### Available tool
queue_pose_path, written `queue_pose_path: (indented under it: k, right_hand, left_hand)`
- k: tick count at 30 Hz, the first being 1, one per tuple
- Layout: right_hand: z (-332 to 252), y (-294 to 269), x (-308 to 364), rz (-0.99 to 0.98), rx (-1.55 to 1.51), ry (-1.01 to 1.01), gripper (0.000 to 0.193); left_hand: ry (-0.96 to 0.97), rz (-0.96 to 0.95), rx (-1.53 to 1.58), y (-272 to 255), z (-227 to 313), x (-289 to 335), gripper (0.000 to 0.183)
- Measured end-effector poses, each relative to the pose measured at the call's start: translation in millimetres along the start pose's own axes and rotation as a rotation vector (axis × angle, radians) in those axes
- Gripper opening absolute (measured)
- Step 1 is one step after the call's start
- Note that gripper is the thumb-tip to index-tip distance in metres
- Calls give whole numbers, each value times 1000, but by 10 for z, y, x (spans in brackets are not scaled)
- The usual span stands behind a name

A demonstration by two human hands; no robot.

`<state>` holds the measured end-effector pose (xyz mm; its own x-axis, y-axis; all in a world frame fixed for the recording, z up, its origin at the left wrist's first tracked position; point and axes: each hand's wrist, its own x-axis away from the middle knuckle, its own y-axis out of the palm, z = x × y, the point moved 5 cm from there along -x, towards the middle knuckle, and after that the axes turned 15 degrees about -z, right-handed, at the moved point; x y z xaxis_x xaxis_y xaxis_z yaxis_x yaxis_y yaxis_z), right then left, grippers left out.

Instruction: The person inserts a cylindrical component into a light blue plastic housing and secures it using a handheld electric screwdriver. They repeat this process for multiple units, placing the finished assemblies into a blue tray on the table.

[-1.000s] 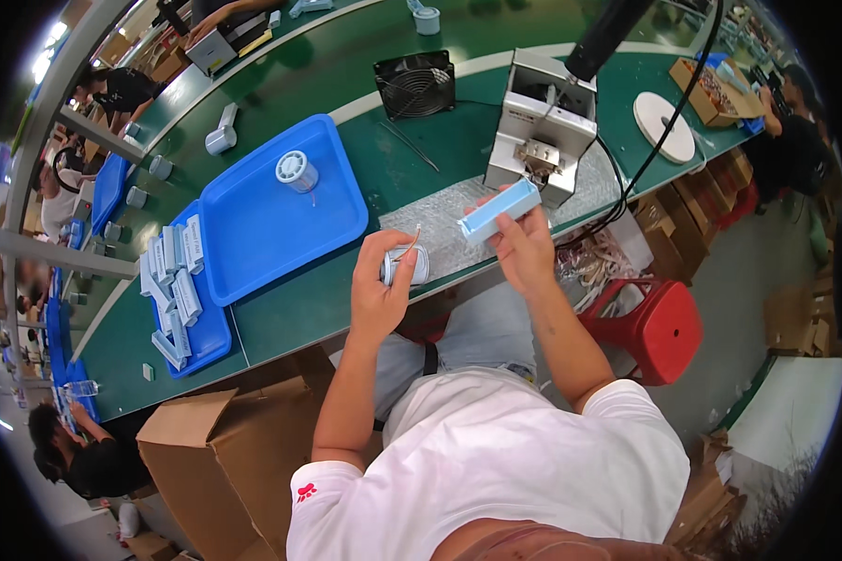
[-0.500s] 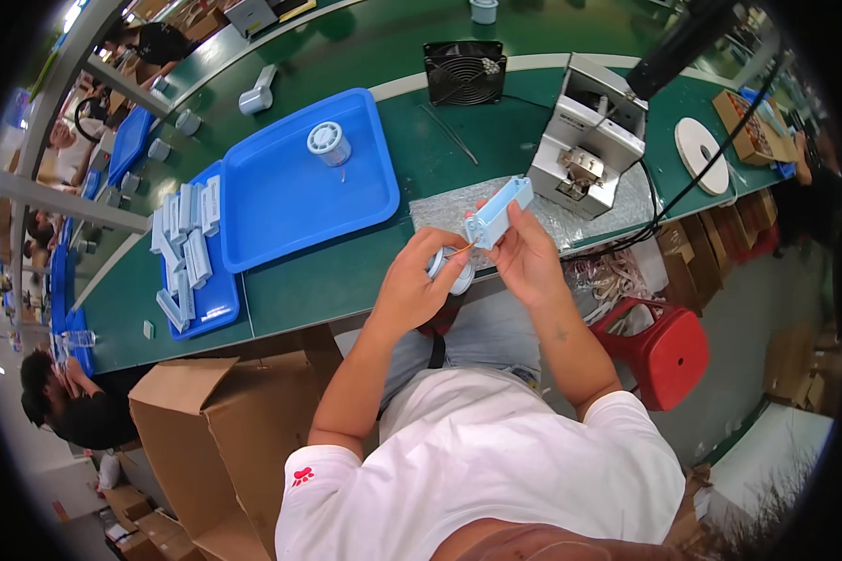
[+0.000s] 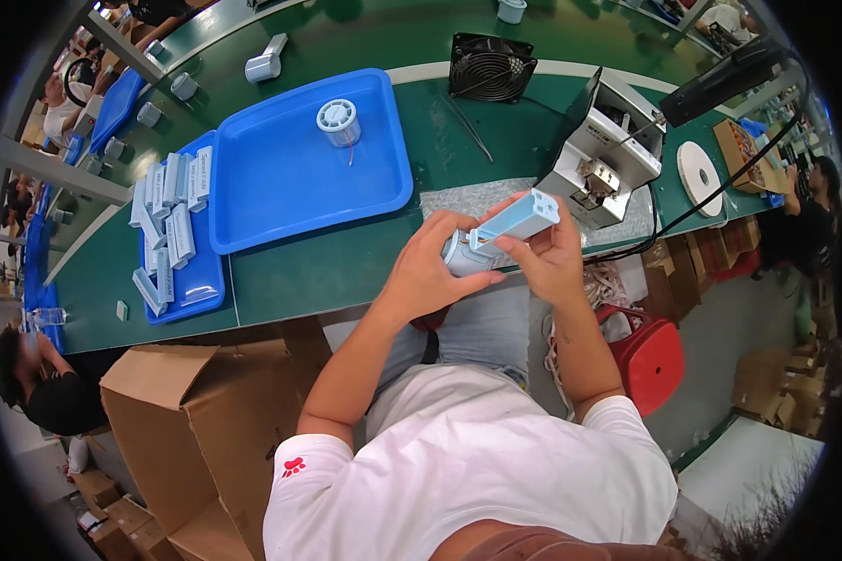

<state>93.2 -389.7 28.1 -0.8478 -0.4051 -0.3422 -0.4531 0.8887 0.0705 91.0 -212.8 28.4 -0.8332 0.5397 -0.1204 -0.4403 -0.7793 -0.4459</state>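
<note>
My left hand (image 3: 428, 271) is closed around a round light-blue housing (image 3: 460, 255), mostly covered by the fingers. Between the fingers and thumb of my right hand (image 3: 552, 264) is a long, hollow light-blue handle shell (image 3: 516, 221), its open side facing up. The shell's near-left end meets the housing; whether they are locked together cannot be made out. Both hands are over the table's front edge. A similar round housing (image 3: 338, 122) with a vented top and a thin reddish wire stands in the large blue tray (image 3: 299, 201).
Several handle pieces (image 3: 180, 234) lie piled in a smaller blue tray (image 3: 201, 304). Beyond my hands are a black fan (image 3: 491, 67), a metal machine (image 3: 617, 140) with cables and a white reel (image 3: 698, 178). A cardboard box (image 3: 159, 411) and red stool (image 3: 650, 369) flank me.
The handle shell and housing have come together. Earlier my left fingers pinched a thin orange wire at the shell's end; now that hand wraps the housing. The head view has shifted slightly.
</note>
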Motion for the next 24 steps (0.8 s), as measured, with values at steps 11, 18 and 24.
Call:
queue_pose_path:
  k: [11, 18, 24]
  right_hand:
    - [-134, 156, -121, -96, 293, 77, 55]
    - [-100, 164, -89, -101, 373, 59, 52]
    - [-156, 242, -102, -70, 525, -3, 43]
  left_hand:
    - [131, 156, 42, 23, -148, -15, 49]
    - [159, 193, 68, 51, -190, -11, 44]
    - [121, 181, 63, 163, -281, -50, 43]
